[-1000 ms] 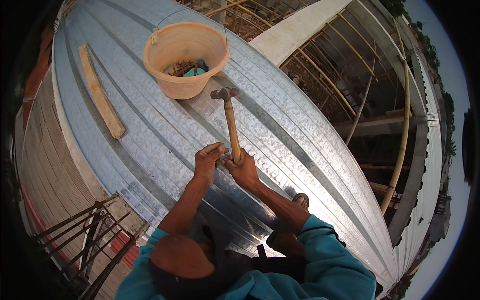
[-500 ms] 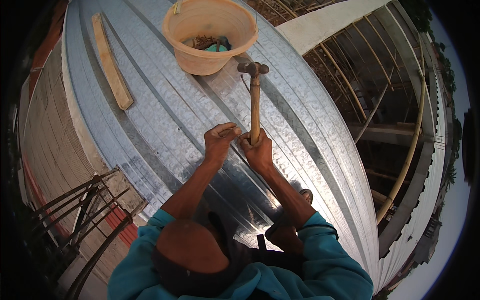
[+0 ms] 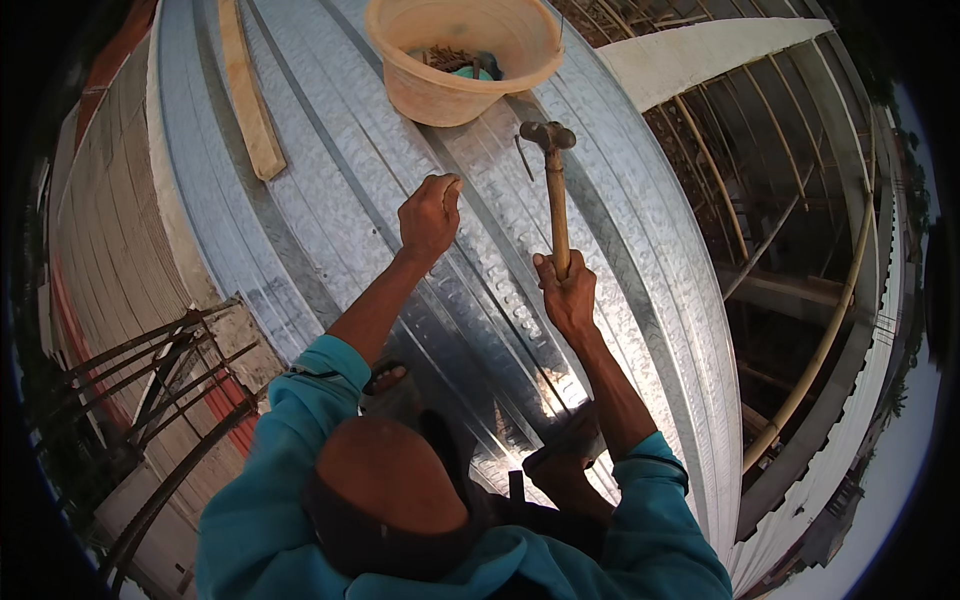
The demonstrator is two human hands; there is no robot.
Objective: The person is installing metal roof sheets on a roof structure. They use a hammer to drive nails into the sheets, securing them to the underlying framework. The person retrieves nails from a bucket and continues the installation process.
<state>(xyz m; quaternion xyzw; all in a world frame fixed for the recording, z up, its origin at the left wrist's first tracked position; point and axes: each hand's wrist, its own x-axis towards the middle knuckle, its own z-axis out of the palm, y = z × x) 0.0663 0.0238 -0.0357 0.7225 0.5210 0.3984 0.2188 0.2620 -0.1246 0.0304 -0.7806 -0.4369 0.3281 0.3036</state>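
On ribbed galvanized metal sheeting (image 3: 330, 170), my left hand (image 3: 428, 215) is raised with its fingers pinched around something I cannot make out. My right hand (image 3: 568, 295) grips the wooden handle of a hammer (image 3: 558, 200), whose dark metal head points away from me. A thin dark bent piece lies or hangs beside the head; I cannot tell which. Beyond both hands stands a pale orange plastic bucket (image 3: 440, 95) holding many small rusty pieces and something turquoise. A foot shows beside my left forearm.
A wooden plank (image 3: 250, 100) lies on the sheeting at upper left. Rusty rebar (image 3: 165, 360) projects from concrete at lower left. Right of the roof edge is an open drop with bamboo poles (image 3: 820, 360), below a pale concrete beam (image 3: 690, 60).
My hands have moved apart: the left forward and leftward, the right rightward with the hammer. The view has shifted, so the bucket and plank appear higher and farther right.
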